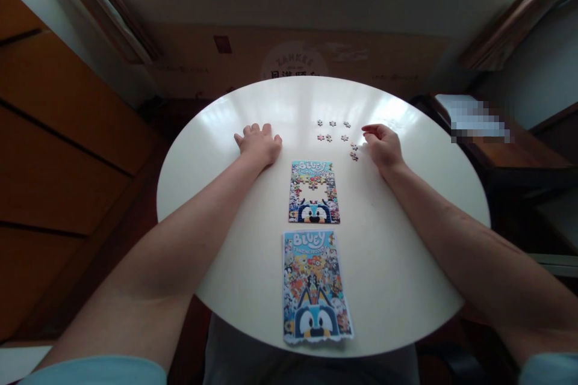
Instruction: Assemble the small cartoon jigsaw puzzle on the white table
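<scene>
1. Surface (pixel 383 289): round, white, glossy, with window light reflected toward its far edge.
2. Partly built puzzle (pixel 313 210): lay flat near the middle of the surface, its title end toward the far edge. Border largely filled; blue dog face complete across the eyes at the near end; a jagged pale gap showed in the middle.
3. Printed picture sheet (pixel 311 289): lay just on the near side of the puzzle, close to the surface's near edge. Same title and blue dog face, shown whole; its bottom margin was uneven and wavy.
4. Loose puzzle pieces (pixel 333 124): scattered beyond the puzzle, toward the far edge and slightly right of centre. Two short rows, plus a small group trailing nearer, beside the right hand.
5. Left hand (pixel 259 144): palm down on the far left part of the surface, fingers moderately spread, thumb out toward the pieces.
6. Right hand (pixel 383 144): just right of the loose pieces, fingers curled, tips narrowly spaced; could not make out whether a piece sat between them.
7. Cardboard box (pixel 361 60): printed, behind the surface's far edge, in dim light.
8. Wooden cabinet (pixel 54 132): orange-brown, beyond the left edge.
</scene>
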The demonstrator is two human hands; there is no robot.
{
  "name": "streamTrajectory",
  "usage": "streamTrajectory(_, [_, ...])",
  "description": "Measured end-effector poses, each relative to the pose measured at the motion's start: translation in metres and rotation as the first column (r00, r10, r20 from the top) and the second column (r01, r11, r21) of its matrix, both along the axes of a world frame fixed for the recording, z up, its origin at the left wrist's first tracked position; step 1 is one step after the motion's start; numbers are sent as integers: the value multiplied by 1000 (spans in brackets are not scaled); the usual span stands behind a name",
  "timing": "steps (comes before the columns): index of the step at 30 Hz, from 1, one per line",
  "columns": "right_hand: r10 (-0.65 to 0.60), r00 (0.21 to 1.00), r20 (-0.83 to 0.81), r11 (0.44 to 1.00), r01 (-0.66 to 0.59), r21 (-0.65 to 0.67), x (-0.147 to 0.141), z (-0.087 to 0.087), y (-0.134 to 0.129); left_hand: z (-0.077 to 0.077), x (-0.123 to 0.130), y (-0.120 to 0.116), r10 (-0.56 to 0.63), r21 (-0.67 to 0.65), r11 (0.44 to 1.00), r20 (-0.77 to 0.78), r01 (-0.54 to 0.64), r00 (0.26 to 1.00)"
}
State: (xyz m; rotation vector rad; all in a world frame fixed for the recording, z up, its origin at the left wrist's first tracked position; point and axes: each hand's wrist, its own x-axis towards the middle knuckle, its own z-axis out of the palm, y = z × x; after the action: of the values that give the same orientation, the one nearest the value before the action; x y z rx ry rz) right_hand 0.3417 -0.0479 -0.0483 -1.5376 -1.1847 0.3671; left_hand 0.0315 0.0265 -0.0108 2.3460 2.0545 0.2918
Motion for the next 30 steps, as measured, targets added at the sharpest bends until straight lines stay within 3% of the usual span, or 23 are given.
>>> streamTrajectory(7, [-21, 994, 107, 995, 31, -96, -1, 2, -1, 13, 11, 12, -3, -58, 998, -118, -4, 993])
streamTrajectory(10, [-46, 986, 162, 989, 68, -133, -1, 6, 1, 13, 14, 18, 19, -17, 1000, -143, -22, 990])
streamTrajectory(14, [-142, 979, 143, 970, 166, -176, 2, 14, 11, 15, 3, 16, 31, 67, 998, -119, -23, 992])
streamTrajectory(18, [-195, 977, 88, 973, 204, -107, 9, 14, 24, 14, -14, 17, 30, 92, 995, -51, -25, 998])
streamTrajectory(22, [-156, 987, 46, 986, 158, -49, 12, 9, 29, 10, -19, 23, 6, 127, 992, 19, -8, 1000])
streamTrajectory(30, [-41, 995, 89, 996, 47, -72, 13, 10, 28, 1, -22, 31, -27, 176, 984, 74, 14, 997])
